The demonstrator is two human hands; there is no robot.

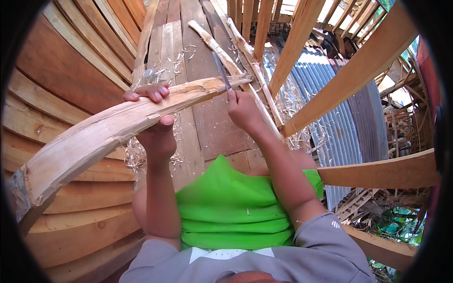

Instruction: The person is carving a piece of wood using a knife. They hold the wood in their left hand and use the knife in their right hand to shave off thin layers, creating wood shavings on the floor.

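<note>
Left hand (158, 137), half curled, is gripping a wooden beam (94, 126) near mid-length; beam is slanting above the floor (214, 129); right hand (245, 111), fist closed, is holding a knife (221, 70) across its narrow end

A wooden board wall (66, 80) lines the left side, its planks bending with the lens, and a brown plank floor (217, 127) stretches away beside it. On the right stands an open framework of pale timber beams (349, 78), with grey corrugated metal sheets (337, 137) beyond it and green leaves (394, 228) in daylight at the lower right.
</note>
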